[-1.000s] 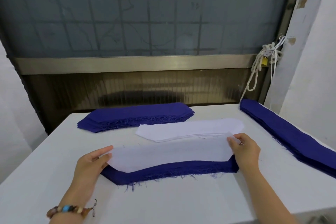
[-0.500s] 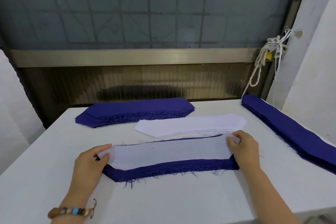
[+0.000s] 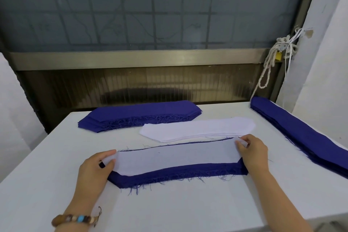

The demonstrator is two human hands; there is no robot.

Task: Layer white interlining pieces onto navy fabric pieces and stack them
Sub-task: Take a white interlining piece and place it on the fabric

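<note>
On the table (image 3: 169,203), nearest the person, a fabric stack (image 3: 178,172) lies with one interlining piece (image 3: 175,158) on top, the left hand (image 3: 94,169) pinching its left end and the right hand (image 3: 252,154) its right. Just behind sits the interlining pile (image 3: 197,129); farther back, leftward, a second fabric pile (image 3: 139,115). A third fabric pile (image 3: 301,137) runs along the right edge.

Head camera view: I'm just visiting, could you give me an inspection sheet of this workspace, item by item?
Surface: white table, bare along the near side.
Job's things: one white interlining piece lies on the near navy stack, with navy showing along its near edge; white interlining pile behind it; far navy pile at the back left; long navy pile along the right edge.
Clutter: nothing seen.
Grips: bare hands; left grip pinches the piece's left end, right grip pinches its right end; beaded bracelet on the left wrist.
Cables: nothing seen; only a knotted white rope hanging at the window frame.
Surroundings: frosted window behind, white walls at the sides.
</note>
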